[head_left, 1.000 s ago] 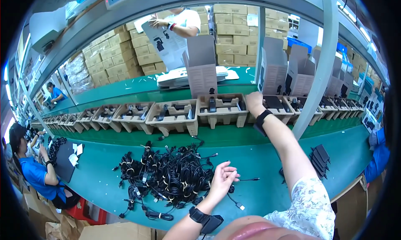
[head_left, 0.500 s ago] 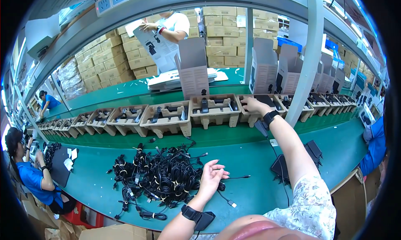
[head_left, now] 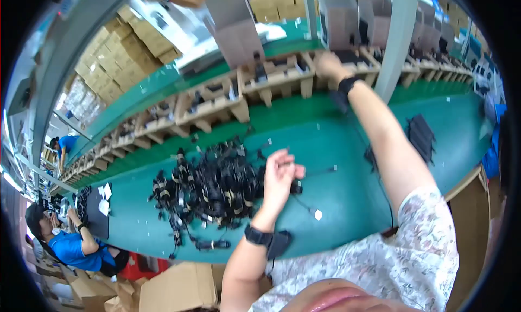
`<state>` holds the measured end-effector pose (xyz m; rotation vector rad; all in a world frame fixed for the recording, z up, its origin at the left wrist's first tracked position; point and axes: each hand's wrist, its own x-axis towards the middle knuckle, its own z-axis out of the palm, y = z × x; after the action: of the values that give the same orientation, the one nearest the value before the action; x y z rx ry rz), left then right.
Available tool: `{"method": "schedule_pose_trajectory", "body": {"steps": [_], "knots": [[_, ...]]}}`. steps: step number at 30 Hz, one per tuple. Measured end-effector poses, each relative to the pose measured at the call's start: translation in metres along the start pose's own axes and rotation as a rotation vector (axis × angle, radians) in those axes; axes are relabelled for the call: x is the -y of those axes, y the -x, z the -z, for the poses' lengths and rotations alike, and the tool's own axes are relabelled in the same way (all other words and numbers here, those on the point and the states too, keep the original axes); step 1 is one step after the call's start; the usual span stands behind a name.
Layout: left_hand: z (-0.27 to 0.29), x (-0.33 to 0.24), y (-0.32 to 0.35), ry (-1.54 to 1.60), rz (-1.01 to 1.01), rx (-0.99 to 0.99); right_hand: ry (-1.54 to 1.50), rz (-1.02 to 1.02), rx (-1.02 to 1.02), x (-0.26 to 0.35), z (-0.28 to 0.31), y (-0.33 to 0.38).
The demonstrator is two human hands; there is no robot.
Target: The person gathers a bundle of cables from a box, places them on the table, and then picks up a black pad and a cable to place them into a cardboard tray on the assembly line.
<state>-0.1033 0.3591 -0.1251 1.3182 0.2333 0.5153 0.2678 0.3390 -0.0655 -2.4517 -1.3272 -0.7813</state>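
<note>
My right arm stretches forward, and my right hand (head_left: pixel 329 68) is over a brown molded pulp tray (head_left: pixel 355 73) holding a dark flat item. Motion smears its fingers and hides whatever they touch. My left hand (head_left: pixel 282 173) hovers palm-up with loosely curled, parted fingers, and I see nothing held in it. It is beside the right edge of a heap of bundled black cables (head_left: pixel 217 187). A loose cable with a white plug (head_left: pixel 317 215) lies below that hand. Each wrist wears a black strap, with a dark box (head_left: pixel 279 244) at the left one.
Pulp trays (head_left: pixel 211 103) run in a row along the green bench (head_left: pixel 347 203). Upright open cartons (head_left: pixel 236 30) stand behind them. A grey post (head_left: pixel 399 46) rises beside my right arm. Dark flat pouches (head_left: pixel 420 138) lie at right. Co-workers sit left (head_left: pixel 81 241) and stand across the bench.
The whole view has tilted and shifted, blurring the trays. My right hand stays over the same tray; my left hand stays beside the cables. The person across the bench has mostly left the frame.
</note>
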Motion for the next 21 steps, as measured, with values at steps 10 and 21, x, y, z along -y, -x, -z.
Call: {"method": "schedule_pose_trajectory", "body": {"steps": [10, 21], "knots": [[0.001, -0.004, -0.005, -0.054, 0.025, -0.017, -0.200, 0.146, -0.010, -0.035, 0.067, 0.101], [0.003, 0.000, -0.002, -0.079, 0.016, 0.016, -0.034, 0.040, 0.774, -0.002, 0.165, 0.243]]}}
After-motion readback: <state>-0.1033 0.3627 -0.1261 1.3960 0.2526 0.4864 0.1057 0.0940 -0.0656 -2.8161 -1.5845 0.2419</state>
